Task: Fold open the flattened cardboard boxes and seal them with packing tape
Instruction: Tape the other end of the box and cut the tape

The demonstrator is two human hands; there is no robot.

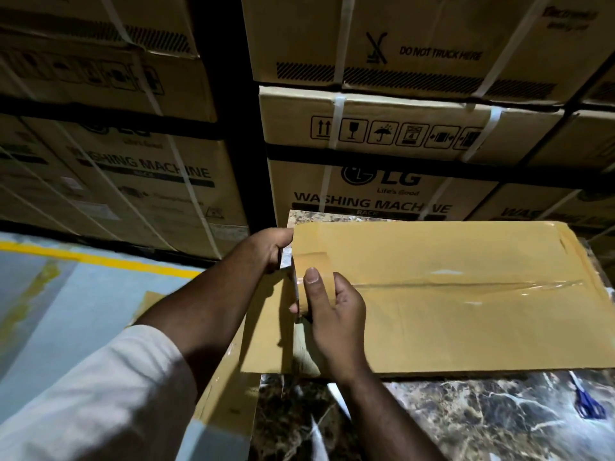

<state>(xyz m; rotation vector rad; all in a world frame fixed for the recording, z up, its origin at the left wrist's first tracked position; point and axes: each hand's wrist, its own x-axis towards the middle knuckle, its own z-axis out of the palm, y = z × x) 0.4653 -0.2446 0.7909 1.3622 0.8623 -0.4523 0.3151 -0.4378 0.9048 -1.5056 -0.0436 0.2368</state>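
The cardboard box [449, 294] lies on the marbled table [466, 414], its taped seam running lengthwise rightward from the right hand [329, 314] (fingers curled around the tape end), while the left hand [269, 246] grips the box's near-left edge

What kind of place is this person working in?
Probably an appliance warehouse or stockroom: strapped washing machine cartons are stacked high, a yellow floor line marks the aisle, and the cardboard box is being taped.
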